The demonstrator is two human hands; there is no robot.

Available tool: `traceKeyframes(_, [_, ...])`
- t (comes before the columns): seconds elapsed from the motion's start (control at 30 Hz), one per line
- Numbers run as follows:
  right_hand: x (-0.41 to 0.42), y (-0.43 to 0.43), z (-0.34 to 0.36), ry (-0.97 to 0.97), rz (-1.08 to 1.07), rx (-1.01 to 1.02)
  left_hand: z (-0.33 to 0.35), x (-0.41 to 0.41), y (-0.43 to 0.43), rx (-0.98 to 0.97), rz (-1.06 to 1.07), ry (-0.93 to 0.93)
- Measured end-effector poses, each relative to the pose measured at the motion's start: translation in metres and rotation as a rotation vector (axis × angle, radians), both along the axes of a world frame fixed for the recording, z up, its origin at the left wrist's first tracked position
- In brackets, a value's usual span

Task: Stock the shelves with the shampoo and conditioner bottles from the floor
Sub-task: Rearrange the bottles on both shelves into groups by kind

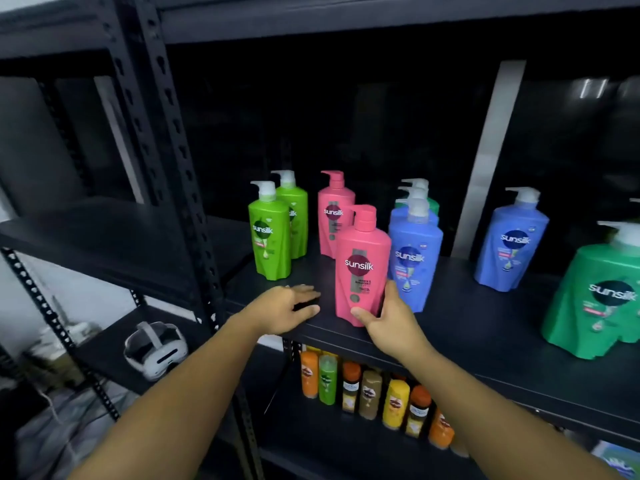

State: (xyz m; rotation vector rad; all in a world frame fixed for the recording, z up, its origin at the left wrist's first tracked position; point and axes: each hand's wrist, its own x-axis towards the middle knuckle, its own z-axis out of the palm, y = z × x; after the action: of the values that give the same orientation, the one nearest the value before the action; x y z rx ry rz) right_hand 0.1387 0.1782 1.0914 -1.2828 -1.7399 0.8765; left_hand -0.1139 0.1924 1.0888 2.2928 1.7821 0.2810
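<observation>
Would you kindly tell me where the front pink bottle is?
In the head view, the front pink bottle stands mid-frame near the shelf edge, held at its base by the right hand, with a blue bottle just right of it.

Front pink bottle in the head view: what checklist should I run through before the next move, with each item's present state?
1. Right hand grips the front pink bottle low, thumb across its base: ok.
2. Bottle upright, label facing out: ok.
3. Base fully on the shelf: it stands very near the front edge; cannot tell.
4. Free shelf between it and the rear pink bottle for pushing back: ok.
5. Clearance from the front blue bottle: the two overlap in this view; cannot tell.
6. Left hand open on the shelf, apart from the bottle: ok.
</observation>
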Motion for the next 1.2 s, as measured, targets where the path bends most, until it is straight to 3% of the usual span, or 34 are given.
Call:
traceKeyframes(0.17, [-0.034, 0.035, 0.0, -0.009, -0.051, -0.018, -0.004, -0.016, 0.023, 0.047, -0.085, 0.072])
traceKeyframes(0.5, [-0.081, 0.098, -0.012, 0.047, -0.104, 0.016, -0.021, -0.023, 0.036, 0.09, -0.065, -0.016])
traceKeyframes(1.2, [-0.084, 0.135, -0.025, 0.06, -0.11, 0.062, -0.02, -0.022, 0.038, 0.071, 0.021, -0.08])
